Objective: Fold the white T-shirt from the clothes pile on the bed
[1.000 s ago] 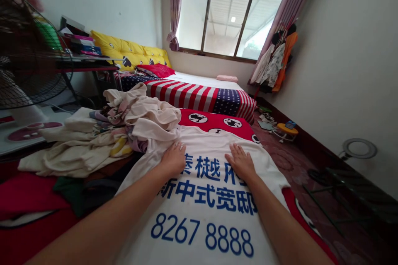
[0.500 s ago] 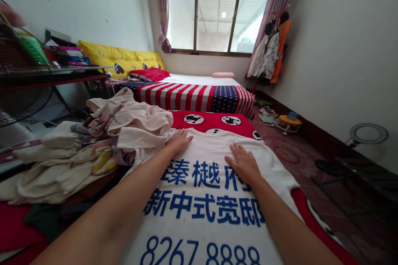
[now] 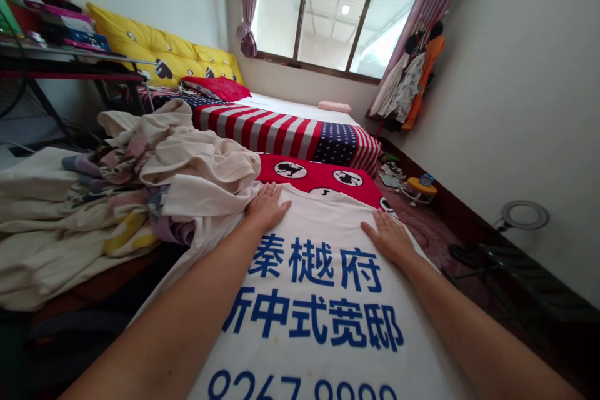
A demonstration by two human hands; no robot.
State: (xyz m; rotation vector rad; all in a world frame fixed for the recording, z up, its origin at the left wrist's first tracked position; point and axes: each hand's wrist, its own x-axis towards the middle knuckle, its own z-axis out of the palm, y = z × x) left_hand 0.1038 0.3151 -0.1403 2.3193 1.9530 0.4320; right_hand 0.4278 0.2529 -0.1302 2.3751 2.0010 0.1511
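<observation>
A white T-shirt point(image 3: 323, 215) with blue printed characters and digits lies spread out in front of me, its neckline at the far end. Flat on its upper left shoulder rests my left hand point(image 3: 268, 207), fingers stretched out and thumb apart. My right hand point(image 3: 388, 236) lies open on the upper right shoulder, fingers pointing away from me. Neither hand grips the cloth. Beneath the shirt is a red cloth point(image 3: 319, 176) with black-and-white round motifs. The shirt's lower end runs out of view.
To the left is a heap of rumpled cream clothes point(image 3: 197, 156). Behind stands a bed with a striped, starred cover point(image 3: 262, 131). A cluttered desk point(image 3: 75, 53) is at the far left. On the right are a small yellow stool point(image 3: 422, 186), a ring light point(image 3: 524, 215) and hanging clothes point(image 3: 412, 78).
My right hand has slid outward to the right across the shirt, uncovering a printed character. The left hand stays on the left shoulder. The view has tilted and shifted somewhat.
</observation>
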